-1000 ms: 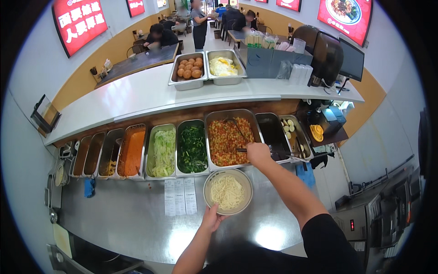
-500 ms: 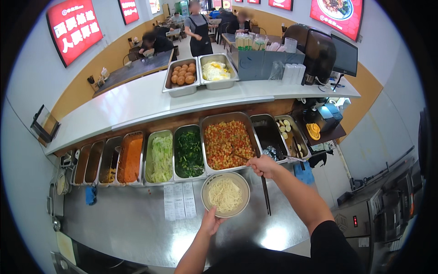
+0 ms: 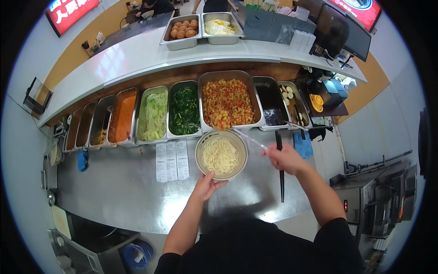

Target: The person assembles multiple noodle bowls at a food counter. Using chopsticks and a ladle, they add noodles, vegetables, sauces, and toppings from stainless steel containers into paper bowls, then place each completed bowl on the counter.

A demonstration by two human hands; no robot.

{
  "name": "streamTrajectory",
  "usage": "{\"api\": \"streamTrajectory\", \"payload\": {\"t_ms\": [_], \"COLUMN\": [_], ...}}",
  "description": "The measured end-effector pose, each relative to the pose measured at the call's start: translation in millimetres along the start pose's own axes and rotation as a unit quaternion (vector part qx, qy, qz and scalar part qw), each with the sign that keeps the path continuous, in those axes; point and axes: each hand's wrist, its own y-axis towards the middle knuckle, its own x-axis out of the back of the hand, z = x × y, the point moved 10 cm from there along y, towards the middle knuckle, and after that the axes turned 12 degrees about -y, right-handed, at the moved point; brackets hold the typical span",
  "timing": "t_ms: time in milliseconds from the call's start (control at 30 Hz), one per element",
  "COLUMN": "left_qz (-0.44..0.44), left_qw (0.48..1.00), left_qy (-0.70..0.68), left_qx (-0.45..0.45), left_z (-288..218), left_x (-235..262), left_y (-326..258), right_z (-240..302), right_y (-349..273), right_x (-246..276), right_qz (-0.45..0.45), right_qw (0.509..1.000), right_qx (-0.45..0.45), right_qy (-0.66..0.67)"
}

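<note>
Since the earlier frame, right hand, gripping the ladle, had lifted diced topping over the noodle bowl, left hand cupping its rim.

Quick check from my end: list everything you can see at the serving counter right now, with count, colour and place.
Bowl: one, pale, holding plain noodles, on the steel counter.
Ladle: one, loaded with red-orange diced topping, above the bowl's far rim.
Diced topping tray: one, red and yellow, centre of the row.
Greens tray: one, dark green, left of it.
Shredded cabbage tray: one, pale green.
Orange sauce tray: one.
Dark sauce tray: one, right of the diced tray.
Paper slips: three, white, left of the bowl.
Black utensil: one, lying on the counter.
Left hand: at the bowl's near rim.
Right hand: gripping the ladle handle.
</note>
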Motion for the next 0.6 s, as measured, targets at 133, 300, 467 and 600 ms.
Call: {"api": "streamTrajectory", "payload": {"t_ms": [133, 300, 467, 600], "left_qz": [0.014, 0.011, 0.010, 0.010], "left_qw": [1.000, 1.000, 1.000, 1.000], "left_qy": [-0.019, -0.021, -0.018, -0.020], "left_qx": [-0.002, -0.009, -0.013, -0.013], "left_z": [-1, -3, -4, -3], "left_x": [-3, -3, -5, -5], "left_y": [2, 3, 2, 2], "right_z": [-13, -18, -12, -10], "right_y": [-33, -39, -41, -47], "right_x": [-47, -93, -88, -80], "right_qz": [-0.052, -0.110, -0.140, -0.137], "right_qw": [0.939, 0.851, 0.847, 0.877], "right_qx": [0.164, 0.213, 0.222, 0.218], "right_qy": [-0.298, -0.467, -0.463, -0.405]}}
